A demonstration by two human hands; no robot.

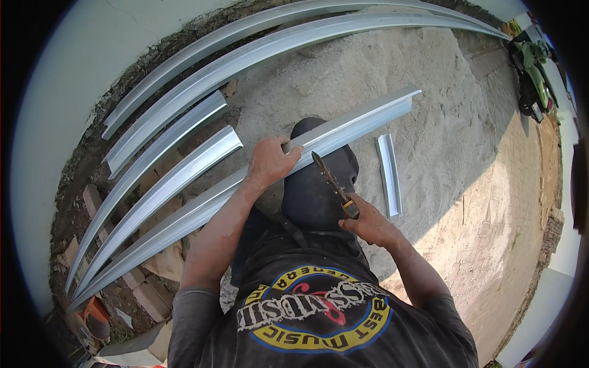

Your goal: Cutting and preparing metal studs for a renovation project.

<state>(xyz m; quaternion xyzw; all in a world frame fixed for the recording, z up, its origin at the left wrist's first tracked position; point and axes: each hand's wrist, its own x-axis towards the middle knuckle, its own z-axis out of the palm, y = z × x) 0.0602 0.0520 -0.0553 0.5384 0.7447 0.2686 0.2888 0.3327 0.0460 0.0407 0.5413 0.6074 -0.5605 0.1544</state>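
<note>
A long, shiny metal channel (362, 126) lies slantwise across my raised knee, its far end reaching up to the right. My left hand (272, 162) grips it, thumb along the upper face and the other fingers mostly hidden around the far edge. In my right hand (371, 222) are tin snips (333, 180) with dark jaws and a yellow-and-black handle. Their tip points up toward the channel's near edge, close to my left thumb; I cannot tell whether they touch. A short cut piece of channel (389, 178) rests on the ground right of my knee.
Several more metal channels, two shorter ones (208, 147) (202, 113) and longer ones (270, 46) behind, lie to the left and far side beside a pale wall (67, 104). Bricks (150, 300) and an orange container (95, 316) sit lower left. A green-and-black motorbike (534, 76) stands far right.
</note>
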